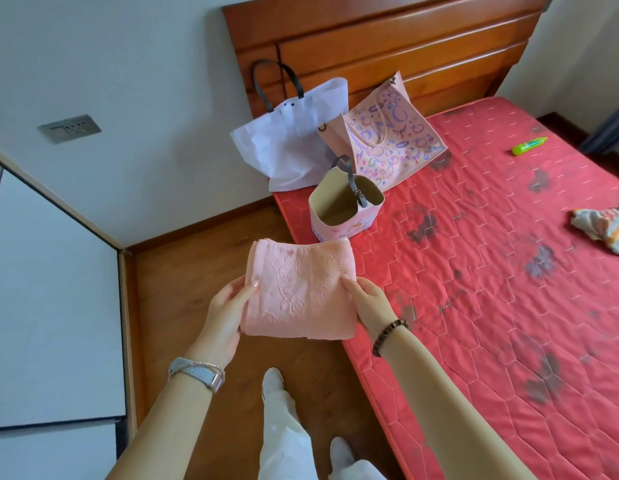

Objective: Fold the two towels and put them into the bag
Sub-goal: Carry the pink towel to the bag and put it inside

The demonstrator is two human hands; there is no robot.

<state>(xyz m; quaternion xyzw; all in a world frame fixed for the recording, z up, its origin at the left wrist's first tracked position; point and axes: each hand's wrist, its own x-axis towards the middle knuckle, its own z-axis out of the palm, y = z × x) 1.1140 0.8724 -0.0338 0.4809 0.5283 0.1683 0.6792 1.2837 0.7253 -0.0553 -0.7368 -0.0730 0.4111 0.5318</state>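
Note:
A folded pink towel [298,292] with an embossed flower pattern is held in the air over the bed's near-left edge. My left hand [228,308] grips its left side with the thumb on top. Its right side is pinched by my right hand [368,301]. Just beyond the towel a small pink bag [342,211] stands open on the mattress, its dark handle hanging inside. A second towel [604,228], white with orange marks, lies crumpled at the bed's right edge.
A white paper bag [294,140] and a pink patterned tote [393,133] lean against the wooden headboard [387,46]. A green tube [529,146] lies far right on the red mattress [491,289]. White cabinet [52,306] stands left; wooden floor lies between.

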